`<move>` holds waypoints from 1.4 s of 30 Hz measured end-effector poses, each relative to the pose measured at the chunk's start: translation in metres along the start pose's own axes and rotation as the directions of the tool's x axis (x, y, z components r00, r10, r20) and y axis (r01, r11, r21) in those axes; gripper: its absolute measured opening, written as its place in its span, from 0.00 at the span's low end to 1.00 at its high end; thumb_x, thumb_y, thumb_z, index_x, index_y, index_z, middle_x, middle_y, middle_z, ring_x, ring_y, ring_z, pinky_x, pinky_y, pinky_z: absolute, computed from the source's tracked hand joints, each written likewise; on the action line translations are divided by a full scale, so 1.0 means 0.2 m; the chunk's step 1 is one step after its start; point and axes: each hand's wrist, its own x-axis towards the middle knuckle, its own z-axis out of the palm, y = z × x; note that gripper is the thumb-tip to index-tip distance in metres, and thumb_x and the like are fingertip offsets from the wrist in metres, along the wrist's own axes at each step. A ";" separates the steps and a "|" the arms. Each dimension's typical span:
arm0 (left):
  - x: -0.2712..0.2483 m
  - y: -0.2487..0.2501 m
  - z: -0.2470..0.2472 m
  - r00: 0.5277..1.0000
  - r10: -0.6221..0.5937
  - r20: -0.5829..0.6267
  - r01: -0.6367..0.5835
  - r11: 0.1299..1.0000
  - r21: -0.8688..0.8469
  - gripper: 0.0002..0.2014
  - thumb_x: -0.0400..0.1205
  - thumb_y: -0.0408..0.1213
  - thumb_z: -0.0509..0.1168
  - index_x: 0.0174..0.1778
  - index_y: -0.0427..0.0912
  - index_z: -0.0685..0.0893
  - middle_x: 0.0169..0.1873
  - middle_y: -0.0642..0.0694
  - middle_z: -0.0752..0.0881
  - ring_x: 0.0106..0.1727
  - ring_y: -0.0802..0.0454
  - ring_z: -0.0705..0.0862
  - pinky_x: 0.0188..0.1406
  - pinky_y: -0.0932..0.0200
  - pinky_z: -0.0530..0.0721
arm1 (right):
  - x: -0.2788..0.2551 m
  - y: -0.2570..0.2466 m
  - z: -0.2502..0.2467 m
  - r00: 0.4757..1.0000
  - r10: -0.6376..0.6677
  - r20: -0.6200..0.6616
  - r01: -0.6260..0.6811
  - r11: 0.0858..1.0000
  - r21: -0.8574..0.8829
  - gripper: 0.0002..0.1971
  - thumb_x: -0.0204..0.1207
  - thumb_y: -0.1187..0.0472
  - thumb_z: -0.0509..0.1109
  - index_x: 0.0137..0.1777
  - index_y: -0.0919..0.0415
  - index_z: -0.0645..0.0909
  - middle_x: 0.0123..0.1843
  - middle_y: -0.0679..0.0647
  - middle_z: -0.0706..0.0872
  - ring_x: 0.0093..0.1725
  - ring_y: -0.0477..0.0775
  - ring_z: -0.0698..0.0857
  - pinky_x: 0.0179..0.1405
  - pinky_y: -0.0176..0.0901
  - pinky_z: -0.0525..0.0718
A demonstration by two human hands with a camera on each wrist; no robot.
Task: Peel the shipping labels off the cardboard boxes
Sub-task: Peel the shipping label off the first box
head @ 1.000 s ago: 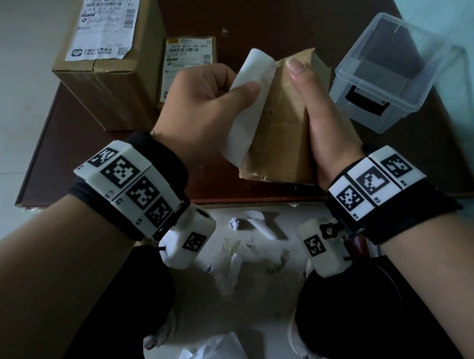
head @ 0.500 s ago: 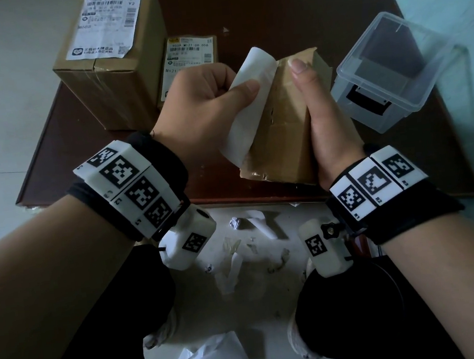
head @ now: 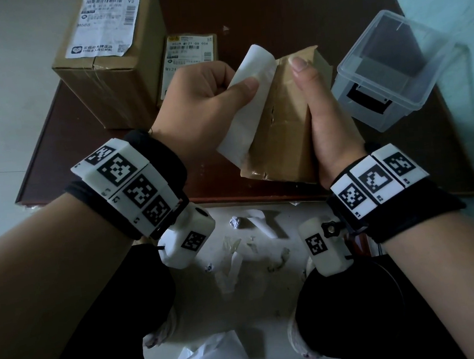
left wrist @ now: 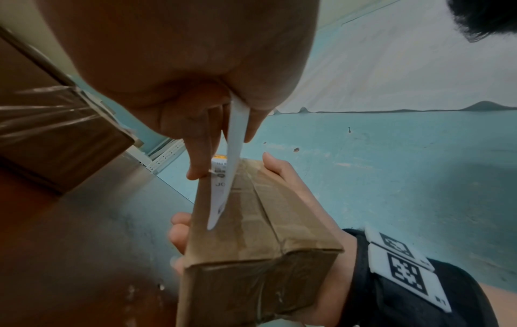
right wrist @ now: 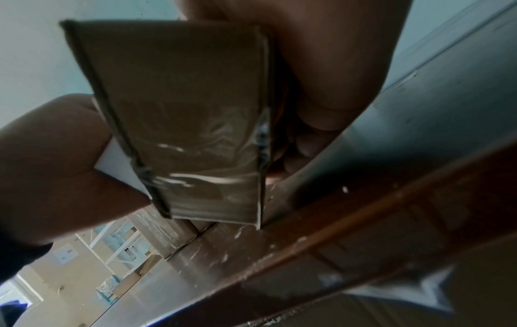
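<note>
Here left hand (head: pixel 203 100) pinches label (head: pixel 246 104); right hand (head: pixel 326 116) grips box (head: pixel 283 132); clear bin (head: pixel 368 96) contents unclear.

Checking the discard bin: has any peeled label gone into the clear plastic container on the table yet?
No. In the head view the clear plastic container holds no white paper, and the left hand grips the label.

A plain storeroom or back room: worn wooden table (head: pixel 313 2), peeling teal wall (left wrist: pixel 419 166), metal shelving (right wrist: pixel 123 241).

Box (head: pixel 280 133) brown cardboard under glossy wrinkled tape; label (head: pixel 246 101) matt white paper (blank back); tub (head: pixel 389 73) clear plastic.
</note>
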 end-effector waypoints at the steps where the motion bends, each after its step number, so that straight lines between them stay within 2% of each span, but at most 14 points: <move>1: 0.00 0.00 0.00 1.000 0.000 -0.001 0.000 1.000 -0.005 0.18 0.84 0.45 0.70 0.42 0.29 0.86 0.36 0.32 0.86 0.36 0.49 0.82 0.36 0.53 0.79 | 0.00 0.00 0.00 1.000 0.001 0.004 -0.001 1.000 0.001 0.41 0.66 0.22 0.73 0.72 0.48 0.89 0.63 0.57 0.96 0.65 0.60 0.94 0.73 0.68 0.88; 5: 0.00 0.00 0.00 1.000 -0.004 -0.007 0.004 1.000 -0.011 0.18 0.83 0.46 0.70 0.42 0.30 0.86 0.40 0.30 0.88 0.37 0.48 0.84 0.37 0.52 0.81 | 0.00 0.00 0.00 1.000 -0.003 0.018 0.003 1.000 -0.006 0.40 0.67 0.22 0.73 0.72 0.47 0.89 0.64 0.57 0.96 0.66 0.61 0.94 0.74 0.69 0.87; 9: -0.01 0.00 0.00 1.000 -0.001 -0.008 0.001 1.000 -0.016 0.19 0.83 0.45 0.70 0.44 0.28 0.86 0.42 0.27 0.87 0.38 0.37 0.85 0.37 0.50 0.81 | 0.01 0.00 -0.01 0.999 0.018 0.034 -0.017 1.000 -0.007 0.43 0.66 0.21 0.74 0.74 0.47 0.87 0.64 0.57 0.95 0.66 0.62 0.94 0.73 0.69 0.87; 10: -0.01 0.00 0.00 1.000 0.000 -0.008 0.000 1.000 -0.014 0.18 0.84 0.45 0.70 0.44 0.28 0.86 0.41 0.27 0.87 0.37 0.37 0.85 0.37 0.51 0.81 | 0.01 0.00 -0.01 0.999 0.017 0.037 -0.017 1.000 -0.004 0.42 0.66 0.21 0.74 0.74 0.47 0.87 0.64 0.57 0.95 0.66 0.62 0.94 0.73 0.70 0.87; 14: -0.01 0.00 0.00 1.000 0.007 -0.010 -0.007 1.000 0.015 0.16 0.86 0.44 0.70 0.42 0.32 0.87 0.41 0.30 0.89 0.36 0.49 0.85 0.34 0.55 0.82 | 0.01 0.00 -0.01 0.999 0.005 0.039 -0.005 1.000 0.004 0.39 0.69 0.22 0.73 0.72 0.48 0.88 0.64 0.58 0.95 0.66 0.63 0.94 0.73 0.71 0.87; 18: -0.01 0.00 0.00 1.000 0.010 -0.012 -0.010 1.000 0.022 0.15 0.86 0.44 0.70 0.43 0.34 0.87 0.40 0.33 0.90 0.36 0.50 0.86 0.34 0.55 0.83 | 0.01 0.00 -0.01 0.999 -0.002 0.043 0.003 1.000 -0.003 0.38 0.70 0.22 0.73 0.72 0.47 0.88 0.64 0.58 0.95 0.66 0.63 0.94 0.72 0.71 0.87; 25: 0.00 0.00 0.00 1.000 -0.001 -0.022 0.001 1.000 0.001 0.16 0.85 0.44 0.70 0.42 0.32 0.86 0.40 0.29 0.88 0.36 0.50 0.84 0.35 0.55 0.81 | 0.02 0.00 -0.01 0.999 0.000 0.045 -0.001 1.000 0.003 0.40 0.68 0.21 0.73 0.73 0.48 0.88 0.65 0.58 0.95 0.66 0.63 0.94 0.74 0.70 0.86; 28: 0.00 -0.01 0.00 1.000 -0.015 -0.025 0.015 1.000 0.002 0.16 0.86 0.43 0.70 0.42 0.32 0.86 0.37 0.35 0.87 0.36 0.52 0.84 0.35 0.57 0.81 | 0.02 0.01 -0.01 0.999 0.006 0.035 -0.006 1.000 0.006 0.40 0.68 0.21 0.74 0.72 0.48 0.89 0.64 0.58 0.95 0.66 0.62 0.94 0.74 0.69 0.86; 33: 0.01 -0.01 0.00 1.000 -0.008 -0.025 0.008 1.000 -0.009 0.17 0.86 0.43 0.70 0.44 0.29 0.87 0.41 0.31 0.89 0.38 0.48 0.86 0.36 0.53 0.82 | 0.02 0.01 -0.01 0.999 -0.002 0.035 0.001 1.000 0.004 0.40 0.68 0.21 0.73 0.72 0.48 0.88 0.64 0.58 0.95 0.66 0.62 0.94 0.73 0.69 0.87; 37: 0.01 -0.02 0.00 1.000 0.008 -0.024 -0.009 0.999 -0.038 0.18 0.85 0.43 0.70 0.45 0.27 0.86 0.41 0.29 0.88 0.37 0.45 0.86 0.37 0.50 0.82 | 0.02 0.01 -0.01 0.999 -0.007 0.036 0.007 1.000 0.006 0.41 0.68 0.21 0.73 0.73 0.47 0.88 0.65 0.57 0.95 0.67 0.62 0.93 0.74 0.70 0.86; 42: 0.01 -0.03 0.00 1.000 0.003 -0.026 -0.004 0.999 -0.050 0.18 0.84 0.45 0.70 0.44 0.28 0.86 0.41 0.29 0.89 0.38 0.44 0.86 0.38 0.48 0.83 | 0.02 0.01 -0.01 0.999 -0.008 0.037 0.007 1.000 0.016 0.40 0.68 0.21 0.73 0.73 0.48 0.88 0.65 0.58 0.95 0.67 0.63 0.94 0.74 0.70 0.86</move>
